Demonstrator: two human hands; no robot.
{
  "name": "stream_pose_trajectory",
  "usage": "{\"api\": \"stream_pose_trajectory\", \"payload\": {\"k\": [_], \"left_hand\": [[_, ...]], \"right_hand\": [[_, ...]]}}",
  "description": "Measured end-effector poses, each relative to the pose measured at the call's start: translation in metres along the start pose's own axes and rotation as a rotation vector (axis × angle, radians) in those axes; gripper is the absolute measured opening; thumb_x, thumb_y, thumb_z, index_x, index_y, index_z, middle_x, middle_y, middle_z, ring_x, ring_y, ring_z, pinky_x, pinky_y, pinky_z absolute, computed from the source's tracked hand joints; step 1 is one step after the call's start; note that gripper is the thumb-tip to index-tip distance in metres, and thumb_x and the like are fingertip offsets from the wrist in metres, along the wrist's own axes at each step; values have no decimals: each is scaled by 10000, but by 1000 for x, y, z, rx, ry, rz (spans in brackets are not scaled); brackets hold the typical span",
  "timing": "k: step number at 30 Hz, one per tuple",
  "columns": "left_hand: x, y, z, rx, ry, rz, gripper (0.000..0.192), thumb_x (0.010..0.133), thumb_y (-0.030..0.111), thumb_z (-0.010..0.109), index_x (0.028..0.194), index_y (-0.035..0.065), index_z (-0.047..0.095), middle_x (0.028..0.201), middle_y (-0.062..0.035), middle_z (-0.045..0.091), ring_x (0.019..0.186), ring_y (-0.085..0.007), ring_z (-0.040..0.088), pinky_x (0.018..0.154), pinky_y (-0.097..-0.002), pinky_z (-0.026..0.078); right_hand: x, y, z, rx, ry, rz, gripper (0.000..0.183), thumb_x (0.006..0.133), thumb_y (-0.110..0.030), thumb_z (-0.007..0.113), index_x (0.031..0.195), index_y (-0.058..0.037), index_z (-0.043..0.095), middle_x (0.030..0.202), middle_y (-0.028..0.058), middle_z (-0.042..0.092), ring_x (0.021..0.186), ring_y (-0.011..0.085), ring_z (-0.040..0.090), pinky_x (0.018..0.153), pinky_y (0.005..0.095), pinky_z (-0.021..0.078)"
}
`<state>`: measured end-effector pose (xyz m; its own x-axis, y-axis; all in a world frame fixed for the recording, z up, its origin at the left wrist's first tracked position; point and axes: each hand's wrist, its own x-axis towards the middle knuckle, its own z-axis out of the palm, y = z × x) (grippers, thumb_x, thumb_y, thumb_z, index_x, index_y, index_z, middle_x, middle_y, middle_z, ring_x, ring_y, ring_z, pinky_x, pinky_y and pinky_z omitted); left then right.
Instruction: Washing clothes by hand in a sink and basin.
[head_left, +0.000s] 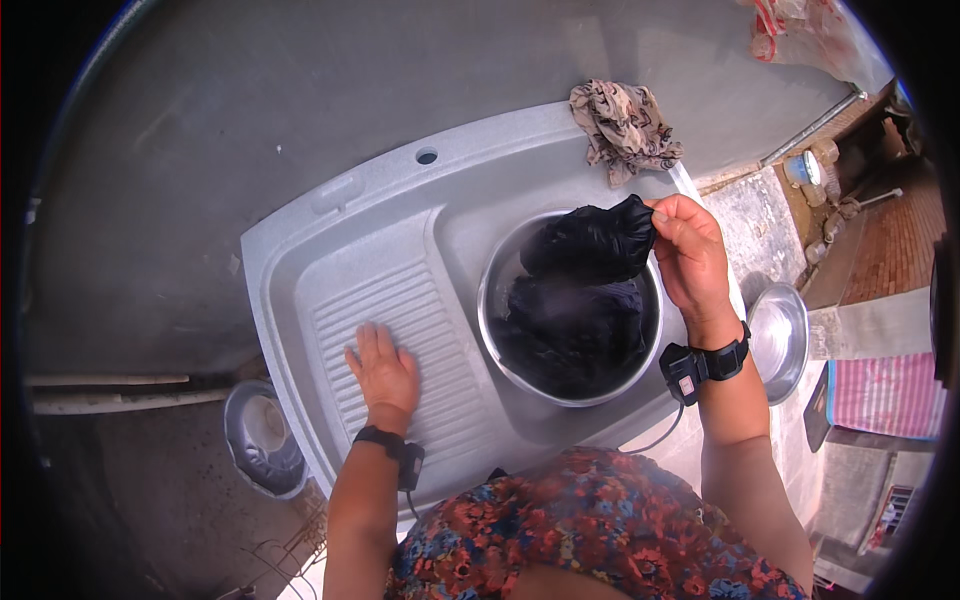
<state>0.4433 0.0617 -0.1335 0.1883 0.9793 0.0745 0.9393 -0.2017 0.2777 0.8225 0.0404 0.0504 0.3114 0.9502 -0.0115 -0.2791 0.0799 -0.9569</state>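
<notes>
My right hand pinches a corner of a black cloth, raised over a round metal basin. Part of this cloth hangs over the basin, and more dark fabric lies inside it. The basin stands in the deeper right part of a grey laundry sink. My left hand rests with fingers spread on the ribbed washboard of the sink and holds nothing. A crumpled patterned cloth hangs over the back right corner of the sink.
A grey wall rises behind the sink. Another metal basin stands to the right, beyond my right forearm. A basin with something pale in it is low at the left. Plastic containers stand at the upper right.
</notes>
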Motion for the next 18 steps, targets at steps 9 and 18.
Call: {"api": "stream_pose_trajectory", "payload": {"k": [9,18], "left_hand": [[0,2,-4,-1,-22,-4,488,860,177,520,1302,-16,447,1413,-228,396,1372,-360,294,1127,-577,123],[1,1,-3,-2,-18,6,483,859,180,525,1293,-21,460,1410,-232,398,1372,-362,294,1126,-576,117]], "right_hand": [[-27,0,-6,-209,-181,139,183,828,22,604,705,-65,499,727,-29,494,674,45,442,622,199,361],[-20,80,-53,-1738,-496,-10,159,760,-53,580,913,-30,616,905,203,643,869,397,621,776,431,500]]}}
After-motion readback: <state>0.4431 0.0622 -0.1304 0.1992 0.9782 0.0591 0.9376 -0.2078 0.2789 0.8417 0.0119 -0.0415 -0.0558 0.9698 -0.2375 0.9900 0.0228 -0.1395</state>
